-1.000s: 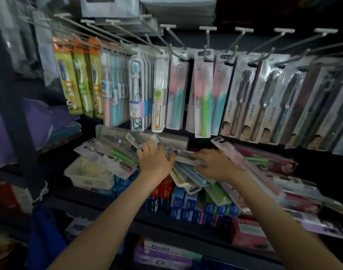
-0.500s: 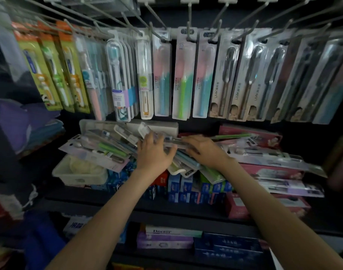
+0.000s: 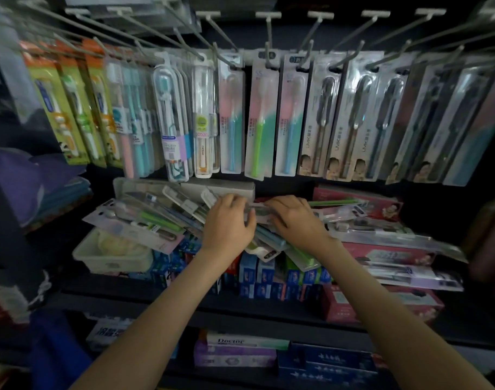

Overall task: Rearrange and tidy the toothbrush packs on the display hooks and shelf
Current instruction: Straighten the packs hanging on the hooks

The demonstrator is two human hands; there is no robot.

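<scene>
Dim shop shelving fills the view, and both hands meet over the middle shelf (image 3: 184,306). The left hand (image 3: 226,225) and the right hand (image 3: 295,220) sit almost touching, each with its fingers curled down over one end of a clear pack (image 3: 254,211) that lies flat across the gap between them. Beneath the clear pack is a loose heap of toothbrush packs (image 3: 145,220), which fans out to the left of the left hand, with more packs poking out under the right wrist. Beyond the right hand, long flat packs (image 3: 381,235) lie slanted over red boxes (image 3: 361,198). Under both wrists stand blue toothpaste boxes (image 3: 257,277) in a row. Down and to the left of the left hand sits a white tub (image 3: 111,257), partly covered by the heap. Straight above the hands hangs a row of carded brushes on wire hooks (image 3: 268,38), a green-handled pack (image 3: 259,122) right over the gap, grey packs (image 3: 358,122) above the right hand, and yellow-green packs (image 3: 57,108) far past the left. Between the forearms, a shelf lower, lies a box marked Doctor (image 3: 235,341).
</scene>
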